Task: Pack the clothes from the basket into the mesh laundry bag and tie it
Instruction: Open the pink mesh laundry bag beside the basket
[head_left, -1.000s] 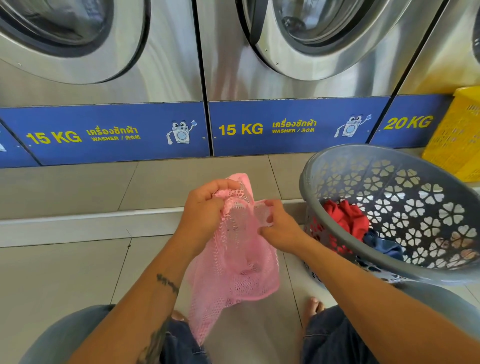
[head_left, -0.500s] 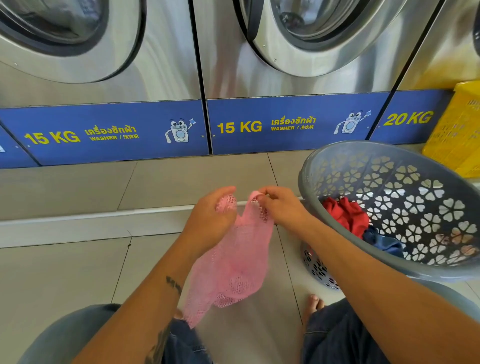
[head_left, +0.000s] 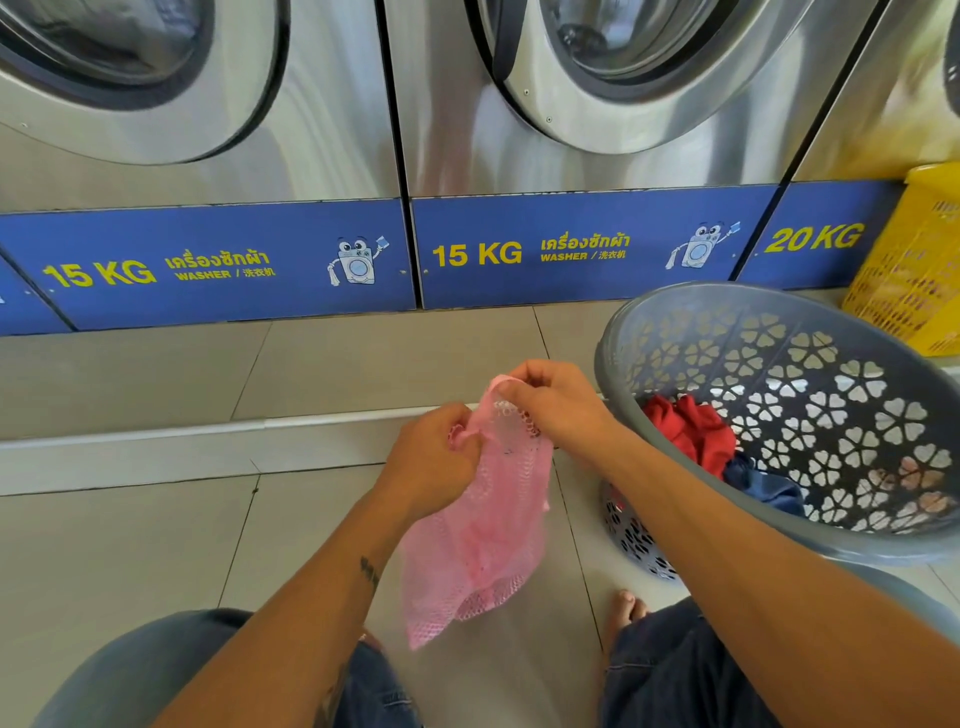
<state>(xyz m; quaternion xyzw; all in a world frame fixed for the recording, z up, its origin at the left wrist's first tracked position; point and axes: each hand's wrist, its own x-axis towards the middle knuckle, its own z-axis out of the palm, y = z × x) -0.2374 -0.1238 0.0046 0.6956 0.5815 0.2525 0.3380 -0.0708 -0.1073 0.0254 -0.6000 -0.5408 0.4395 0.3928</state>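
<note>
Mesh laundry bag (head_left: 483, 519): pink, open-weave netting, soft and limp, hanging in a loose crumpled drape between the knees, above the tiled floor (head_left: 156, 545) and well in from its raised step edge. No clothes visibly inside; slack and thin enough to show light through.

Head view, only view supplied.

Left hand (head_left: 431, 467): closed on the bag's upper hem, fingers curled in a tight pinch on the gathered netting. Right hand (head_left: 556, 405): likewise pinched shut on the hem, slightly higher and farther forward, a loop of pink edging lifted above the knuckles. Hands close together, apparently placed so as to find and spread the mouth before loading.

Basket (head_left: 779, 519): grey moulded plastic, round, walls pierced with flower-shaped cut-outs, tipped toward the wearer at the floor's right side, just beside the right forearm. Tilt likely for easy reach. Contents: red garment (head_left: 685, 431) and dark blue garment (head_left: 763, 483), both crumpled, low in the bowl.

Washers (head_left: 597, 156): brushed steel fronts, round glass doors, blue kick panels marked 15 KG and 20 KG, along the floor's far edge.

Yellow crate (head_left: 914, 270): perforated plastic, far right corner.

Packing not yet begun; tying outstanding.
</note>
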